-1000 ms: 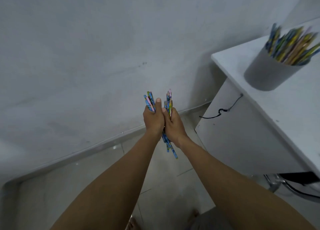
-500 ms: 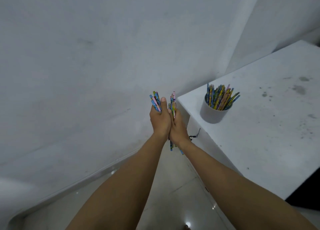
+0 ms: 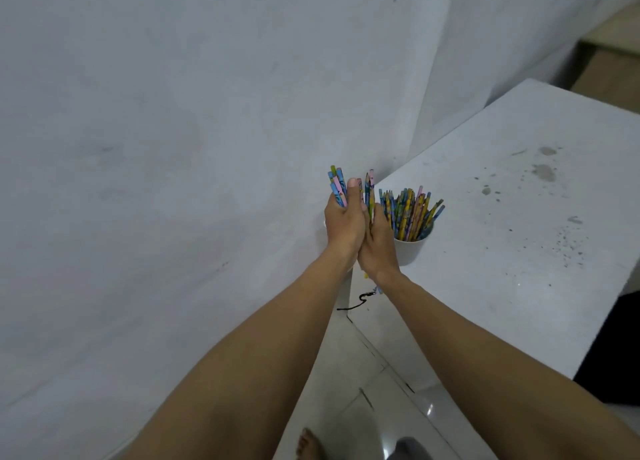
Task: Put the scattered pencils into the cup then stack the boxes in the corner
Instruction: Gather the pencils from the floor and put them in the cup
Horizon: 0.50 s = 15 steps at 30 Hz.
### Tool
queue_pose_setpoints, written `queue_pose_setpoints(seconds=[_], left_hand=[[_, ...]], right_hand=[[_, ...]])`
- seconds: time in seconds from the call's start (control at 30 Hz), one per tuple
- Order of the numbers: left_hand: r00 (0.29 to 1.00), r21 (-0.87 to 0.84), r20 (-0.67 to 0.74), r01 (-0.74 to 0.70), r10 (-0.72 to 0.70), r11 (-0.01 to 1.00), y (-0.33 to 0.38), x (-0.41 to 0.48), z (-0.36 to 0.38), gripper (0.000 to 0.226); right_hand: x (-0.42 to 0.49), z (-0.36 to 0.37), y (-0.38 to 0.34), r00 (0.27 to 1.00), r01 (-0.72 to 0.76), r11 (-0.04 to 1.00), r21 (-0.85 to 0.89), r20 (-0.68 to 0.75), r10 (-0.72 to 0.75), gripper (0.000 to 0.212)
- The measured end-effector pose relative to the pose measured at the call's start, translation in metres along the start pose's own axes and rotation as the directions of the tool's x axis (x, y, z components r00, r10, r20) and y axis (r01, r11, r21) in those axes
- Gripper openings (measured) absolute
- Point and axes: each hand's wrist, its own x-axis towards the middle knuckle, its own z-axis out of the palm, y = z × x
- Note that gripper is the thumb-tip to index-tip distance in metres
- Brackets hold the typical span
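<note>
My left hand (image 3: 344, 224) and my right hand (image 3: 377, 248) are pressed together around an upright bundle of colourful pencils (image 3: 337, 185). The pencil tops stick out above my fingers and a few tips show below my right wrist. Just to the right of my hands stands a white cup (image 3: 412, 250) holding several more pencils (image 3: 410, 213), near the left corner of the white table (image 3: 502, 251). My right hand partly hides the cup's left side. No boxes are in view.
A white wall (image 3: 173, 147) rises close behind and to the left of my hands. A black cable (image 3: 356, 302) hangs at the table's left side. Glossy floor tiles (image 3: 349, 376) and my bare foot (image 3: 309, 445) show below. A dark object (image 3: 613, 348) sits by the table's right edge.
The view has swung so the table and cup now lie closer to my hands. My hands, still gripping the pencil bundle, have come right beside the cup.
</note>
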Motion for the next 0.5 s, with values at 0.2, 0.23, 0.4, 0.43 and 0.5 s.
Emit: queue_pose_setpoints(seconds=[0.2, 0.23, 0.4, 0.43, 0.5], left_hand=[[0.996, 0.051, 0.09, -0.012, 0.007, 0.999, 0.007, 0.023, 0.032, 0.052], [0.995, 0.059, 0.102, -0.023, 0.017, 0.998, 0.009, 0.026, 0.039, 0.053], [0.991, 0.062, 0.118, -0.064, 0.056, 0.996, 0.016, 0.039, 0.08, 0.049], [0.99, 0.069, 0.124, -0.081, 0.071, 0.994, 0.017, 0.041, 0.089, 0.043], [0.984, 0.088, 0.136, -0.128, 0.116, 0.988, 0.019, 0.046, 0.105, 0.029]], right_hand=[[0.029, -0.018, 0.003, 0.997, 0.029, 1.0, -0.01, -0.071, -0.029, 0.016], [0.035, -0.022, 0.003, 0.996, 0.03, 0.999, -0.028, -0.084, -0.033, 0.015], [0.067, -0.052, 0.009, 0.993, 0.023, 0.995, -0.1, -0.111, -0.035, 0.008], [0.075, -0.059, 0.01, 0.994, 0.016, 0.996, -0.085, -0.106, -0.025, 0.011], [0.089, -0.07, 0.014, 0.995, 0.006, 1.0, -0.026, -0.099, -0.008, 0.018]])
